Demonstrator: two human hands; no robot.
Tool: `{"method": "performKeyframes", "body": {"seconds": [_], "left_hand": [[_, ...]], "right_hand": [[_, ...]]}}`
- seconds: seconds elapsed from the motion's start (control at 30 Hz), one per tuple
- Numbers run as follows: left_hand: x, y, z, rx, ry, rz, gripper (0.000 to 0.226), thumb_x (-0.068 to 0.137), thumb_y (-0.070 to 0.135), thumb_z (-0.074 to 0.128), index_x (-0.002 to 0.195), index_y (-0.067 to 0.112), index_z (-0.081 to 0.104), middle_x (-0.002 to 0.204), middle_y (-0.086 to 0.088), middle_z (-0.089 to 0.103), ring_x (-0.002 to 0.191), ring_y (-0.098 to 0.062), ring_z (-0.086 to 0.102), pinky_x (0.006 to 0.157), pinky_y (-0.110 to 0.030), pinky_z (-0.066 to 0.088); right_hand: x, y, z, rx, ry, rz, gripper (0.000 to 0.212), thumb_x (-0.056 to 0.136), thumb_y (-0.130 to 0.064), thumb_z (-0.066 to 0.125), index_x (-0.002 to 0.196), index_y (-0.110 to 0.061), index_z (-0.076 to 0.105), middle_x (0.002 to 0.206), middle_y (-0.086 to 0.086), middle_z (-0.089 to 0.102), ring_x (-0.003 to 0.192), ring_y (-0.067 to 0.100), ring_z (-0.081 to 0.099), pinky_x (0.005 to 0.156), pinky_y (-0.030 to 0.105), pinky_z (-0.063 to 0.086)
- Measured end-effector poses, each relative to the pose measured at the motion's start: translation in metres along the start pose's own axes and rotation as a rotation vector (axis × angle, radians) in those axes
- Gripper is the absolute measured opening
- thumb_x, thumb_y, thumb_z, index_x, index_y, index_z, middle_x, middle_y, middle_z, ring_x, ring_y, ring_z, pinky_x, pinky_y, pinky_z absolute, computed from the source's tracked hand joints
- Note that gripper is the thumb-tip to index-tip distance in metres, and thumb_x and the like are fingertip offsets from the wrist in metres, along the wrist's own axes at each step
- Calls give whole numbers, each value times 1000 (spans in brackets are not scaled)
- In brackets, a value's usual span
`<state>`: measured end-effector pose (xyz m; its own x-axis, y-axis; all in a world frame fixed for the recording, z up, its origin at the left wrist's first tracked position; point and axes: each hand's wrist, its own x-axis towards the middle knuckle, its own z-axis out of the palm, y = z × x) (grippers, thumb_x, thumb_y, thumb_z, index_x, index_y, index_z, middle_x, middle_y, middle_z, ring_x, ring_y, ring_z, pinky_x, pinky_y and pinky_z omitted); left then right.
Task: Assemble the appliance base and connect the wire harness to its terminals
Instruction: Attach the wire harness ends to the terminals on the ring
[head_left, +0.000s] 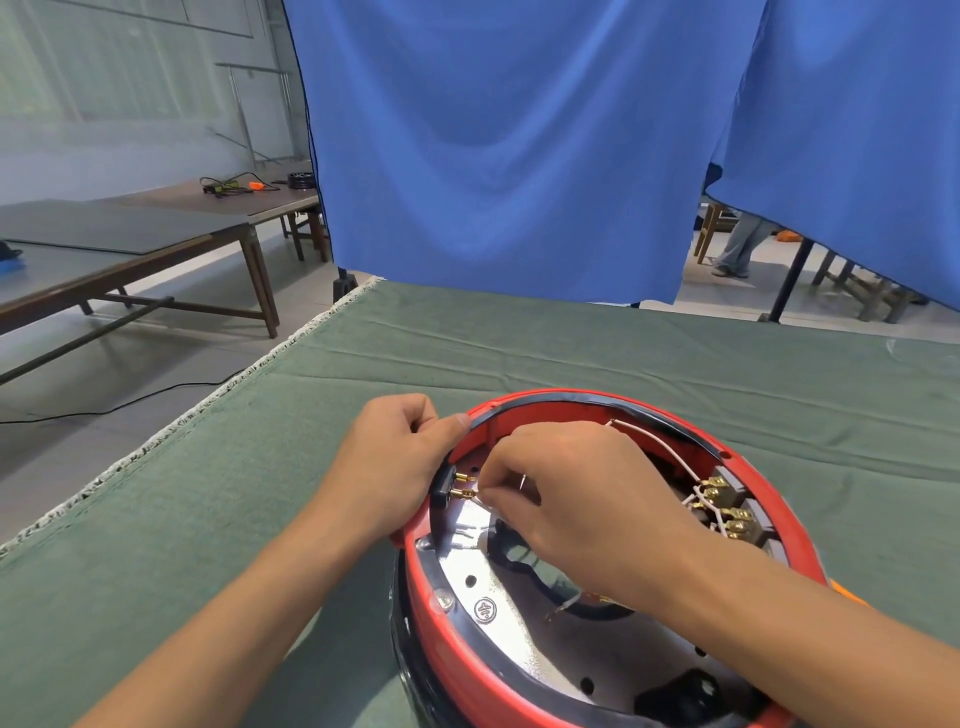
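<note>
Presently noted left hand (395, 467) gripping red appliance base (467, 670) rim, fingers curled. Observed right hand (582, 499) pinching white wire connector (475, 496) against brass terminal (460, 493)

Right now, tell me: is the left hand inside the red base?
No, the left hand grips the red base rim from outside.

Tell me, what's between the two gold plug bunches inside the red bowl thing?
In the head view, the right hand lies between the gold prongs on the black socket and the brass terminals, pinching a white wire at the prongs.
</note>
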<state>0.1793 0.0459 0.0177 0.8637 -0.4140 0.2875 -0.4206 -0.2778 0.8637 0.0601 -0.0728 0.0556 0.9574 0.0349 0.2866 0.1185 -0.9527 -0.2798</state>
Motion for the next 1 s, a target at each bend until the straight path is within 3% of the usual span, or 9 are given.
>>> {"method": "performKeyframes", "body": {"seconds": [0.67, 1.0], "left_hand": [[-3, 2, 4, 17, 54, 6, 45, 86, 22, 66, 53, 16, 35, 45, 4, 34, 48, -15, 32, 51, -31, 29], [-1, -3, 7, 58, 72, 11, 48, 86, 21, 64, 52, 19, 30, 37, 10, 30, 47, -15, 29, 50, -32, 27]], "right_hand": [[6, 0, 3, 1, -9, -49, 14, 89, -24, 56, 90, -22, 70, 92, -7, 68, 88, 17, 60, 75, 38, 48], [9, -1, 5, -67, -40, -160, 17, 89, -15, 54, 91, -10, 70, 92, 6, 67, 86, 31, 62, 71, 44, 49]]}}
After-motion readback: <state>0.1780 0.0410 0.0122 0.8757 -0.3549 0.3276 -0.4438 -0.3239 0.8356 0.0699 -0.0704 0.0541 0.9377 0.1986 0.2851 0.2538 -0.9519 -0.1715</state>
